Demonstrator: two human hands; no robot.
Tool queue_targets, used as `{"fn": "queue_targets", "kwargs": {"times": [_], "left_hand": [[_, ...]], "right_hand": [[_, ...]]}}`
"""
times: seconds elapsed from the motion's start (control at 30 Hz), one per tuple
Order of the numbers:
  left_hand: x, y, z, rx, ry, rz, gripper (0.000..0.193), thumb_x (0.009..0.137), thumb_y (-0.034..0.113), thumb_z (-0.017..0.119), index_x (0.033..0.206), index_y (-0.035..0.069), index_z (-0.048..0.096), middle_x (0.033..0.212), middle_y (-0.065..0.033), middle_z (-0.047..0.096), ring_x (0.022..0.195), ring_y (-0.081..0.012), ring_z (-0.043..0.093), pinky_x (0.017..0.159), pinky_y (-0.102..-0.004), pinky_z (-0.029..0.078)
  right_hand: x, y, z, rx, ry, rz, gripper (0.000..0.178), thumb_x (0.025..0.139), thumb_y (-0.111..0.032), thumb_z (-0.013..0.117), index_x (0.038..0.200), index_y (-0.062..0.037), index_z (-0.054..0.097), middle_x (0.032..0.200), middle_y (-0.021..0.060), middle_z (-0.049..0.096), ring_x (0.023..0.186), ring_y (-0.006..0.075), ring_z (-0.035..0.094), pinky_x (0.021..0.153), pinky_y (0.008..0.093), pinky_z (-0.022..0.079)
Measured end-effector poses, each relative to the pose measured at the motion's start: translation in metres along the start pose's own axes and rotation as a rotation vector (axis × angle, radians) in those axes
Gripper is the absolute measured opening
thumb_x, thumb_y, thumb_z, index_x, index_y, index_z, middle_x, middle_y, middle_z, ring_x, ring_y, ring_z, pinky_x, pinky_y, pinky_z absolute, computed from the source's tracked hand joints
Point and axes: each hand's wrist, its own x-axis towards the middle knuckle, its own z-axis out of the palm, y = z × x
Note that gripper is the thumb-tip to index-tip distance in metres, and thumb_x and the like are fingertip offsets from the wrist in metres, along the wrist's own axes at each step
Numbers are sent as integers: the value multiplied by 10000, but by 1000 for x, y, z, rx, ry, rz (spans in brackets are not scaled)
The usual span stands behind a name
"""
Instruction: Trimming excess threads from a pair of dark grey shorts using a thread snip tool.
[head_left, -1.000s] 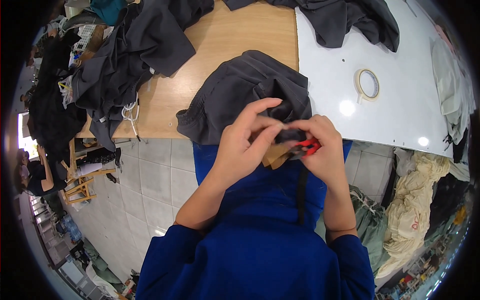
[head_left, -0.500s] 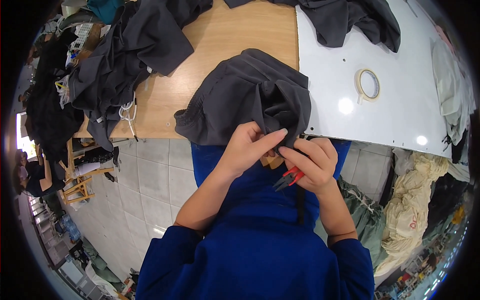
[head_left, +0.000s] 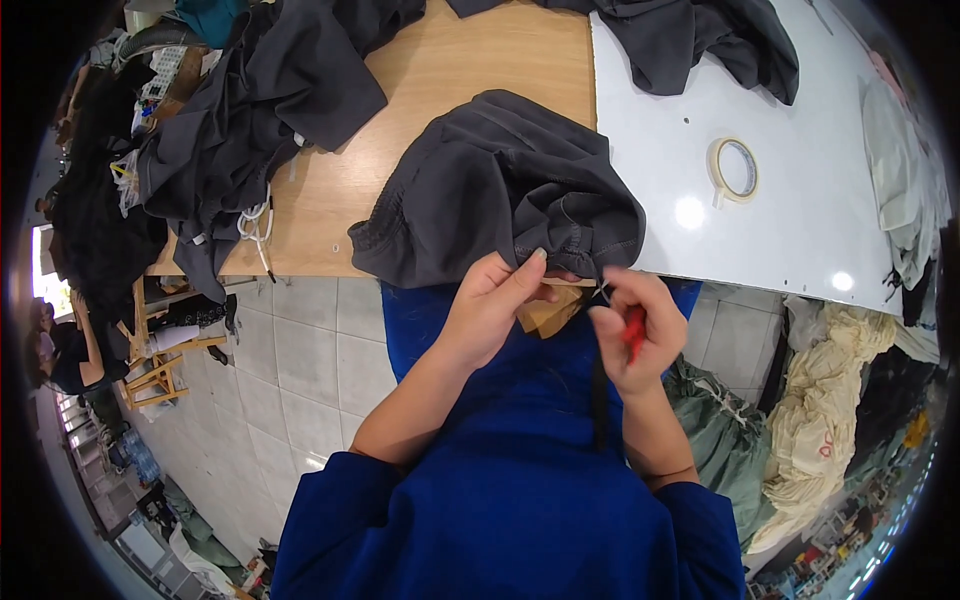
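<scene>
A dark grey garment [head_left: 450, 190] with a gathered elastic edge at its left end lies bunched at the table's near edge. My left hand [head_left: 495, 305] pinches its near right edge between thumb and fingers, beside a seam. In my right hand [head_left: 645, 325] is a pair of red-handled thread snips [head_left: 634, 330], partly hidden by the fingers and blurred by motion. Their dark blades seem to point up toward the cloth edge, just right of my left hand. Whether the blades touch a thread I cannot tell.
A roll of masking tape [head_left: 735, 169] lies on the white board [head_left: 660, 220] at right. More dark garments [head_left: 270, 90] are heaped at the left, with a white cord [head_left: 257, 225] hanging down. Another dark garment [head_left: 700, 40] lies at the far right. Cream cloth [head_left: 820, 420] is piled below the board.
My right hand has turned, bringing the snips from pointing down-left to up near the cloth. The garment's near right part has been turned to show its seam, and my left hand still pinches it.
</scene>
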Motion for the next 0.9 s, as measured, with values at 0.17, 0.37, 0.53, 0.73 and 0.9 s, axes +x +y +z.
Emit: {"fn": "queue_targets", "kwargs": {"times": [0.17, 0.37, 0.53, 0.73, 0.9], "left_hand": [[-5, -1, 5, -3, -91, 19, 259, 956, 225, 467, 1062, 31, 602, 960, -61, 646, 897, -121, 595, 824, -261, 475], [-3, -7, -5, -139, -43, 38, 249, 951, 205, 478, 1073, 25, 599, 966, -68, 647, 877, -127, 606, 816, -257, 477], [-4, -11, 5, 116, 33, 121, 255, 934, 210, 521, 1058, 7, 612, 947, -27, 641, 861, -73, 577, 771, -221, 454], [-5, -11, 0, 147, 25, 160, 245, 932, 210, 527, 1020, 4, 627, 934, -26, 641, 835, -63, 564, 753, -216, 445], [-1, -8, -4, 144, 20, 142, 232, 930, 201, 528, 1006, 8, 631, 917, -45, 648, 824, -75, 566, 768, -226, 445]], "right_hand": [[-3, 8, 21, -23, -3, 321, 238, 648, -19, 765, 858, -40, 655, 641, 19, 550, 545, 84, 486, 497, 201, 376], [-5, 4, 15, 65, 40, 369, 95, 751, -11, 704, 826, -9, 646, 674, 21, 591, 578, 42, 500, 522, 168, 379], [-1, -1, 20, 111, -11, 490, 89, 768, -3, 689, 828, 12, 625, 696, 18, 603, 600, 17, 500, 535, 154, 384], [-1, 2, 16, 78, -79, 455, 107, 794, -5, 664, 891, 22, 628, 673, 14, 595, 585, 8, 485, 534, 153, 386], [-4, 4, 13, 158, -89, 530, 80, 825, -17, 636, 896, 17, 630, 648, -7, 567, 579, 8, 461, 522, 147, 355]]}}
